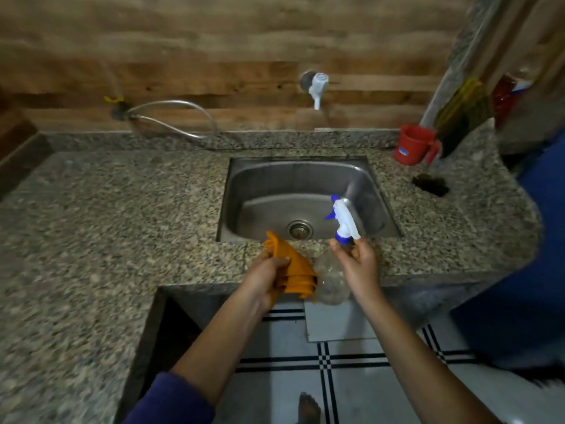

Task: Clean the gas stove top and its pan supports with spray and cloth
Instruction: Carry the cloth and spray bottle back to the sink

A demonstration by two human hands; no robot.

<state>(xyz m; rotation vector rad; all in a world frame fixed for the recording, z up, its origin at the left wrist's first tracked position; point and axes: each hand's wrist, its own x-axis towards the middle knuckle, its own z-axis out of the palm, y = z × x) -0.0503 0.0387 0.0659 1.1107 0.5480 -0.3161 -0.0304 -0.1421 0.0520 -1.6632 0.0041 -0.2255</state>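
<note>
Gripping cloth [295,267] in left hand [269,272], a person's right hand [357,266] pinches a spray bottle [345,220] by its neck; it could slip.

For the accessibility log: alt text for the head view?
A person's left hand grips an orange cloth and the right hand holds a clear spray bottle by its neck, over the counter edge before a steel sink. A wall tap and red mug lie beyond; no stove shows.
</note>
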